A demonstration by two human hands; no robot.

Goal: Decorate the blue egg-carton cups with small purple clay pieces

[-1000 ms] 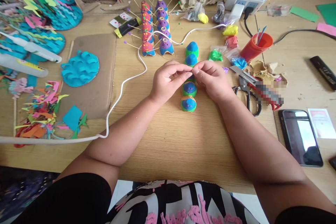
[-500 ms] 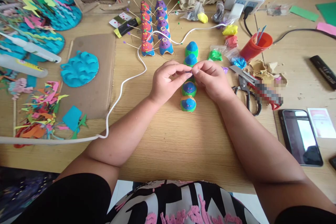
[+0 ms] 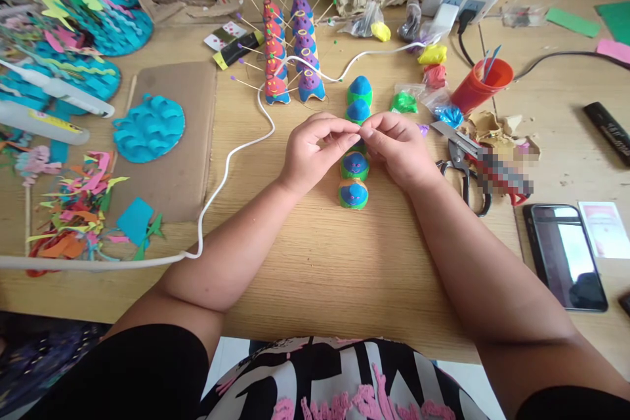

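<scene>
My left hand point(image 3: 319, 149) and my right hand point(image 3: 396, 147) meet fingertip to fingertip, both closed in a pinch. Whatever lies between the fingertips is too small to make out. Directly below them runs a row of blue and green clay-covered egg-carton cups point(image 3: 354, 193), standing lengthwise away from me. The two nearest cups carry small pink faces; the middle of the row is hidden by my fingers. Beyond, on the left, stand a red-and-blue egg-carton strip point(image 3: 277, 86) and a purple-and-blue strip point(image 3: 310, 82), with pin-like sticks poking out of them.
Right of my hands lie a utility knife point(image 3: 492, 167), scissors point(image 3: 465, 177), bagged green clay point(image 3: 404, 102) and a red cup point(image 3: 482, 85). A phone point(image 3: 566, 256) rests farther right. A white cable point(image 3: 227, 174) crosses the left side near cardboard point(image 3: 189, 144) and paper scraps point(image 3: 73, 216).
The hands stay in almost the same place, fingertips still together. The view has shifted very slightly; nothing else has visibly moved.
</scene>
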